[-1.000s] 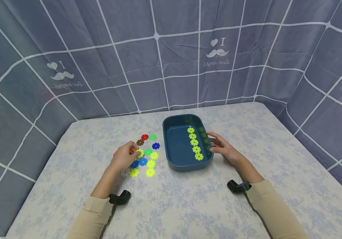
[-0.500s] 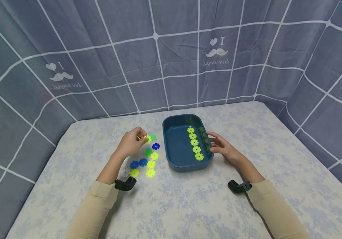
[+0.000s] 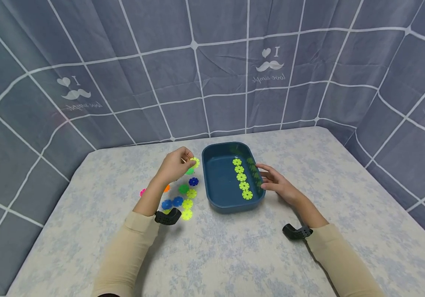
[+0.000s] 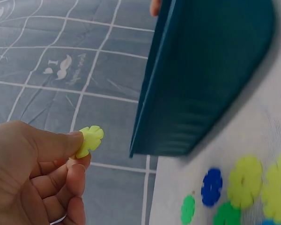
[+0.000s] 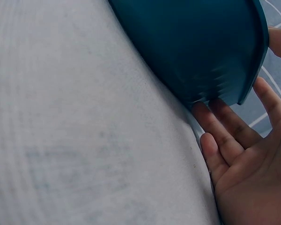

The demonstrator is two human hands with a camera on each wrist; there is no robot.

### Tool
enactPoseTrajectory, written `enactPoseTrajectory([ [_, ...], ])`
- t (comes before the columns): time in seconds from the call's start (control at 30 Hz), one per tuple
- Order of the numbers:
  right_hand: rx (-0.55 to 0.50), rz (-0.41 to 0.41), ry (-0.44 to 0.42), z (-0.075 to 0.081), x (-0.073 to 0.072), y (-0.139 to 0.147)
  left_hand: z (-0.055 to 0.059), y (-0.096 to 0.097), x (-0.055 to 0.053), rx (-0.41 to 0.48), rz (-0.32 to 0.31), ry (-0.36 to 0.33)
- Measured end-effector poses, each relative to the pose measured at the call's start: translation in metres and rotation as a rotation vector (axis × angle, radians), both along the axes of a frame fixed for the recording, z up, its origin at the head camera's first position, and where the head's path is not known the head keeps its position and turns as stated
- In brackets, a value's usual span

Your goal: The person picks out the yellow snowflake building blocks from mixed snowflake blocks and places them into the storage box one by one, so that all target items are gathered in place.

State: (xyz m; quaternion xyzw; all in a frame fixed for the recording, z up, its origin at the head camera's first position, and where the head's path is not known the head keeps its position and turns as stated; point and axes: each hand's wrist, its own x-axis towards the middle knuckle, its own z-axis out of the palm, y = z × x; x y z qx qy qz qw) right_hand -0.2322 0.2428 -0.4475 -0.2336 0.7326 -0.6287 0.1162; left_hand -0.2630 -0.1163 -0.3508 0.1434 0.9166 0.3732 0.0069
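Thumb and forefinger of your left hand (image 3: 173,167) pinched a yellow flower-shaped piece (image 4: 92,138) between them, the other fingers curled loosely below. The piece was just outside the left edge of the dark teal bin (image 3: 219,175), apart from it, so you seemed to be in the transfer step: grasp made, release not yet reached.

Your right hand (image 3: 280,185) was at the opposite side of the bin, its fingers slack and fairly straight, tips against the outer wall. It looked like steadying rather than gripping, though you could not have told from this how firmly they pressed. Inside, five yellow pieces (image 3: 241,177) made a close line along the right of the floor.

On the table (image 3: 257,255), left of the bin, lay a dark blue piece (image 3: 193,181), two lighter blue pieces (image 3: 177,201), some green pieces (image 3: 184,189) and more loose yellow pieces (image 3: 187,204); your left forearm (image 3: 149,200) may have hidden others.

Your next move probably called for clearing the bin's edge, then reaching right towards the line, with the pinch held level, since so thin a piece could pivot if it clipped the wall.
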Motion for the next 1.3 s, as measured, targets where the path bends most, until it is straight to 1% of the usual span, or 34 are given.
enactPoseTrajectory([
  [0.27,0.002,-0.006,0.001,0.001,0.001,-0.001,0.001,0.021,-0.008,0.031,-0.028,0.009],
  [0.53,-0.001,-0.011,-0.021,0.003,0.002,-0.002,-0.001,0.038,-0.018,0.073,-0.055,0.007],
  [0.67,-0.010,0.000,-0.013,0.003,0.002,-0.002,0.000,0.047,-0.021,0.075,-0.066,0.015],
  [0.77,-0.014,0.008,-0.005,0.004,0.002,-0.002,0.000,0.053,-0.025,0.063,-0.066,0.016],
  [1.0,-0.006,-0.003,-0.007,0.004,0.003,-0.002,0.002,0.068,-0.036,0.058,-0.065,0.002],
  [1.17,-0.004,-0.004,-0.009,0.004,0.003,-0.002,0.001,0.076,-0.044,0.061,-0.055,-0.023],
  [1.3,-0.001,-0.006,-0.008,0.004,0.003,-0.002,0.000,0.082,-0.050,0.084,-0.049,-0.044],
])
